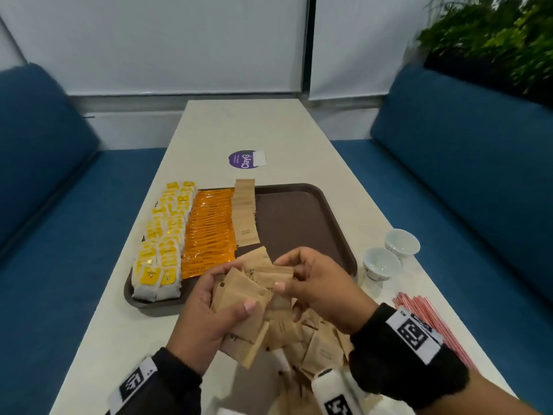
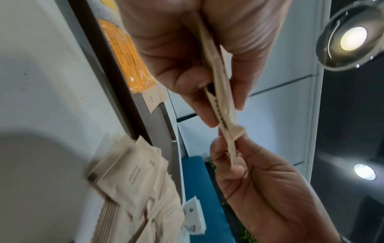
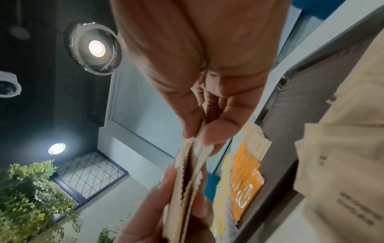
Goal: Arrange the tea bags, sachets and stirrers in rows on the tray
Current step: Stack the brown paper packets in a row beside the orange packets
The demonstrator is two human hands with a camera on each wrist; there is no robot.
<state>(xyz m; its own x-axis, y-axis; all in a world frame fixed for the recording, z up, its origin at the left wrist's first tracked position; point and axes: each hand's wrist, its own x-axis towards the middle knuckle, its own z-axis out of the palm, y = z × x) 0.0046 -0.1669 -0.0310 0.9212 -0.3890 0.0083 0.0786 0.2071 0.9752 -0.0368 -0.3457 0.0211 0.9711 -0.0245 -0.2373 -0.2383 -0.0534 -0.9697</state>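
A dark brown tray [image 1: 302, 217] holds rows of yellow-tagged tea bags [image 1: 163, 244], orange sachets [image 1: 211, 229] and brown paper sachets [image 1: 245, 218]. My left hand [image 1: 220, 298] grips a fanned bunch of brown sachets [image 1: 239, 301] just above the tray's near edge. My right hand [image 1: 294, 275] pinches one brown sachet [image 1: 272, 272] at the top of that bunch. In the left wrist view the held sachets [image 2: 220, 98] show edge-on between both hands. A loose pile of brown sachets [image 1: 317, 345] lies on the table under my hands. Red-striped stirrers [image 1: 431, 319] lie at the right.
Two small white cups [image 1: 389, 254] stand right of the tray. A purple round sticker [image 1: 245, 159] sits mid-table. The tray's right half is bare. Blue benches [image 1: 466, 151] flank the white table [image 1: 245, 127], with plants [image 1: 490, 34] at the back right.
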